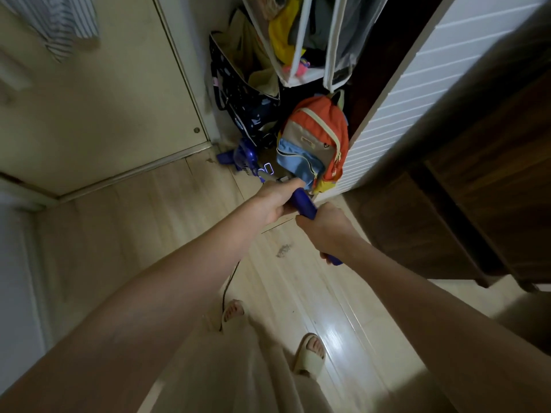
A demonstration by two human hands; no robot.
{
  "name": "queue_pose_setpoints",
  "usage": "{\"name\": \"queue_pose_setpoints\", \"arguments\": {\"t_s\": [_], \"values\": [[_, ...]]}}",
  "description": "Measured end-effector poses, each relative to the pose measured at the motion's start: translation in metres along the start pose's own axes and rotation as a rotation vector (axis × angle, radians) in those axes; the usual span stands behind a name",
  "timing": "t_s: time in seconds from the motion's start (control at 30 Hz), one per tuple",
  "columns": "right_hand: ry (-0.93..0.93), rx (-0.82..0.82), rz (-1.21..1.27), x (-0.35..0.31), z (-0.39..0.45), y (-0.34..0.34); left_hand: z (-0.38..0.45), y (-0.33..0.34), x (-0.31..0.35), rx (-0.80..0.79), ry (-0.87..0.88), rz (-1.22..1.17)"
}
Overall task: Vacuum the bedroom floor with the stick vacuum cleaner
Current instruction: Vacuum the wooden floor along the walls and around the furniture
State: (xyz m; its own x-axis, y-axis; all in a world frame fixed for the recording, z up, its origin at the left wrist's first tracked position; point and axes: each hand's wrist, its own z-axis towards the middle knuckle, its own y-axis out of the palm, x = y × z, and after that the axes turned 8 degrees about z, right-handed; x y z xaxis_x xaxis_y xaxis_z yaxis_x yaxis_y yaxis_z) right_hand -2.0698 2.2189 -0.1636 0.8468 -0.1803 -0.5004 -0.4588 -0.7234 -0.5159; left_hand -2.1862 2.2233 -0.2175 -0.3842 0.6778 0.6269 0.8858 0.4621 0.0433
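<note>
I am gripping the blue stick vacuum cleaner (302, 202) with both hands: my left hand (275, 201) higher on the handle, my right hand (323, 226) lower. Its head is lying on the wooden floor (167, 204) beside the orange backpack (316, 138).

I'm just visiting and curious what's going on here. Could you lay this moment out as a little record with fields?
activity: a person vacuums a corner of a pale wood floor
tool: blue stick vacuum, its head at the corner
left hand: grips the upper handle
right hand: grips the handle lower down
nearby: orange and blue backpack against a white slatted door
above: hanging clothes organizer
floor: dust clump
feet: pale slippers
</note>
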Motion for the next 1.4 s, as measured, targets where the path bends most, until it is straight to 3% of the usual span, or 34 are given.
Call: {"name": "queue_pose_setpoints", "arguments": {"t_s": [0.27, 0.43, 0.63, 0.9, 1.13, 1.4], "values": [[0.006, -0.06, 0.047, 0.08, -0.078, -0.045, -0.052, 0.077, -0.05, -0.046, -0.045, 0.019], [-0.024, -0.037, 0.019, 0.103, -0.059, -0.059, -0.045, 0.104, -0.058, -0.012, -0.005, -0.044], [-0.035, -0.026, 0.086, 0.1, -0.026, -0.052, -0.033, 0.106, -0.042, 0.051, 0.009, 0.003], [0.031, -0.137, 0.087, 0.132, -0.103, -0.067, -0.088, 0.123, -0.077, -0.041, -0.099, 0.035], [-0.007, -0.027, 0.065, 0.117, -0.051, -0.062, -0.06, 0.119, -0.051, -0.014, -0.043, 0.057], [-0.022, -0.222, 0.112, 0.094, -0.066, -0.08, -0.082, 0.109, -0.041, 0.072, -0.044, -0.102]]}}
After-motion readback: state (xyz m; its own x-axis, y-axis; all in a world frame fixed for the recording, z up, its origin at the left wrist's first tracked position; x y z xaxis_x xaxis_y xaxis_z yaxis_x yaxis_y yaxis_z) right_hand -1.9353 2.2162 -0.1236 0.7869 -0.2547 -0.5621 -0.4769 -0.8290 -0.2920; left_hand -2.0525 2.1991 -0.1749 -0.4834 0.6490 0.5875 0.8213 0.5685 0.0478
